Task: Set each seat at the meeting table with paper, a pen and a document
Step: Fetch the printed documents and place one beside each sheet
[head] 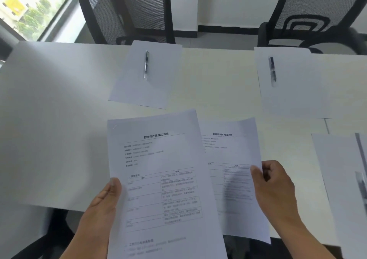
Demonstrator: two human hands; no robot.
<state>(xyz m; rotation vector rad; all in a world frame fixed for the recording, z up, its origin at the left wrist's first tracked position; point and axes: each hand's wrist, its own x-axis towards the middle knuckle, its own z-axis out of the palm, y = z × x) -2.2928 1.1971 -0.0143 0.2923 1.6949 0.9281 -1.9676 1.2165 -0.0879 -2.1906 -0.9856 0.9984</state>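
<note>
My left hand pinches the left edge of a printed document held above the white table. My right hand pinches the right edge of a second printed document, partly tucked under the first. Across the table a blank sheet lies with a black pen on it. A second blank sheet at the far right carries another black pen.
Two black mesh chairs stand at the far side of the table. More paper lies at the right edge with a blurred dark object on it. A window is at the upper left.
</note>
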